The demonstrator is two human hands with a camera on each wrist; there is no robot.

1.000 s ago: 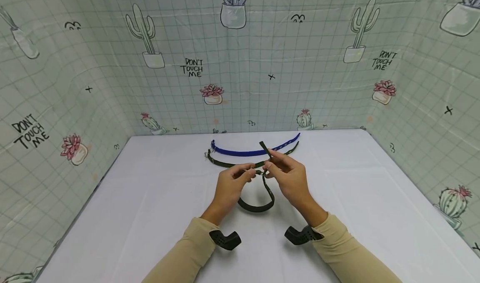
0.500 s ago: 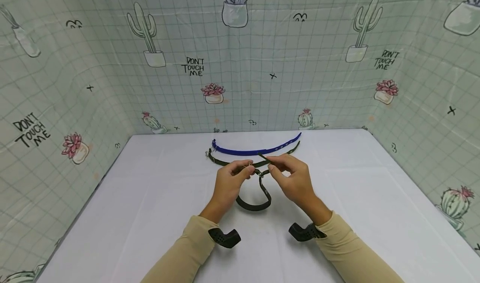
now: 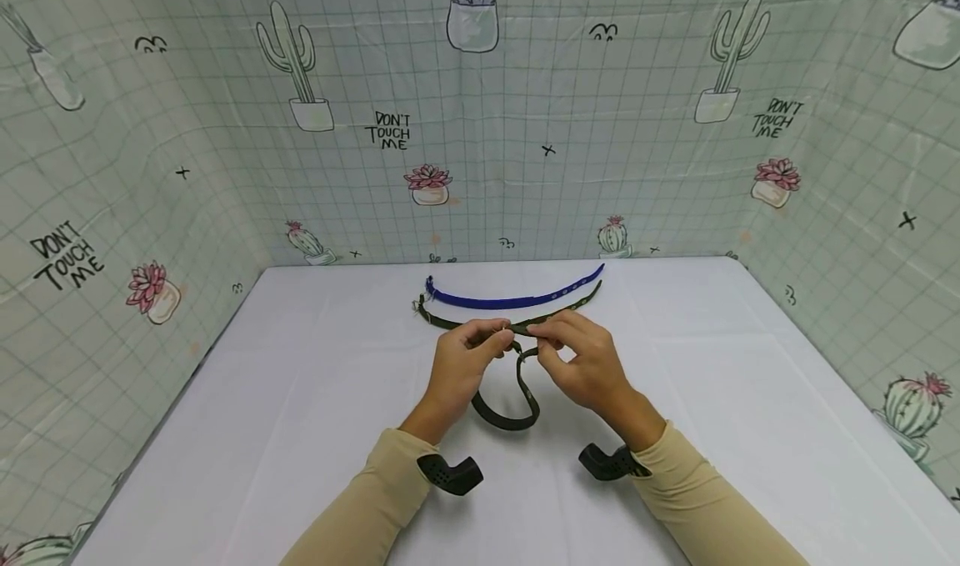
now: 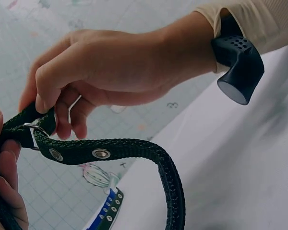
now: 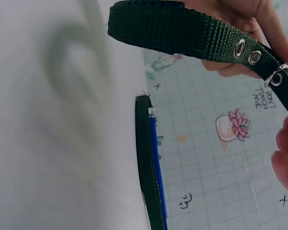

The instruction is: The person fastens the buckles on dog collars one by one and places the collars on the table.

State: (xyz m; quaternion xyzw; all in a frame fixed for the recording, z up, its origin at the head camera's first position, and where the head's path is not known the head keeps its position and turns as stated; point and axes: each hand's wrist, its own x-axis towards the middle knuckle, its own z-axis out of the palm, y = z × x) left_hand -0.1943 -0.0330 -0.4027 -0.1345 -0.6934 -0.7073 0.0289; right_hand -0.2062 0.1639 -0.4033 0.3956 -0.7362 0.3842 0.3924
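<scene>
A dark green webbing collar (image 3: 508, 423) with metal eyelets forms a loop hanging below both hands in the head view. My left hand (image 3: 459, 370) pinches its buckle end, and my right hand (image 3: 588, 364) pinches the strap's free end, close to the left fingertips. In the left wrist view the strap (image 4: 127, 148) passes through a metal buckle frame (image 4: 34, 128), with my right hand (image 4: 105, 67) above it. The right wrist view shows an eyelet at the buckle (image 5: 277, 75); whether the prong sits in it I cannot tell.
Behind the hands, a blue collar (image 3: 487, 304) and another dark green collar (image 3: 441, 323) lie side by side on the white table (image 3: 247, 433). A patterned cloth backdrop (image 3: 495, 149) encloses the table's back and sides.
The strap's free end, which pointed up from my right hand, now lies lower and nearly flat toward the left hand. My right hand has shifted slightly right; the left keeps its pinch.
</scene>
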